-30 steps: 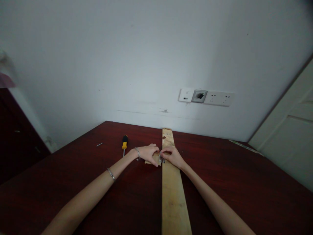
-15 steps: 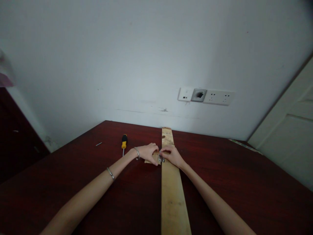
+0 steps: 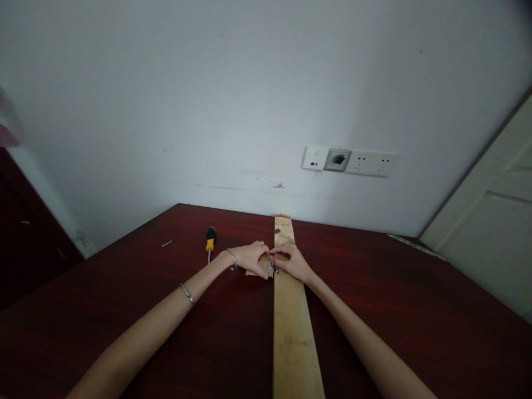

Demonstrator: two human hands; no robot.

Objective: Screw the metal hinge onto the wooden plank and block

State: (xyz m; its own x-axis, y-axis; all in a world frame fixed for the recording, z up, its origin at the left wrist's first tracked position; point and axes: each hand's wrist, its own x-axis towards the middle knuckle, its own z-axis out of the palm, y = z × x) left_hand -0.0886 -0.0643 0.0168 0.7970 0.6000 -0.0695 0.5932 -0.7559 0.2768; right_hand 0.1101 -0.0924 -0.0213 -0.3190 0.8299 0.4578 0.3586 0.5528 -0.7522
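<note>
A long pale wooden board [image 3: 293, 332] runs away from me across the dark red table. At its left edge lies a short, thin wooden piece [image 3: 252, 272], and a small metal hinge [image 3: 271, 267] sits where the two meet. My left hand [image 3: 250, 258] grips the short piece beside the hinge, thumb on the near side and fingers on the far side. My right hand [image 3: 293, 264] rests over the board, its thumb and forefinger curled at the hinge's upper part. Anything smaller between those fingertips is too small to make out.
A yellow and black screwdriver [image 3: 210, 241] lies left of my left hand. Farther left is a thin metal rod or bit [image 3: 167, 243]. Behind the table, the white wall carries sockets [image 3: 372, 163]. A pale panelled door [image 3: 499, 205] stands at right.
My right thumb and forefinger have parted slightly at the hinge. My left hand, the board and the short wooden piece look the same.
</note>
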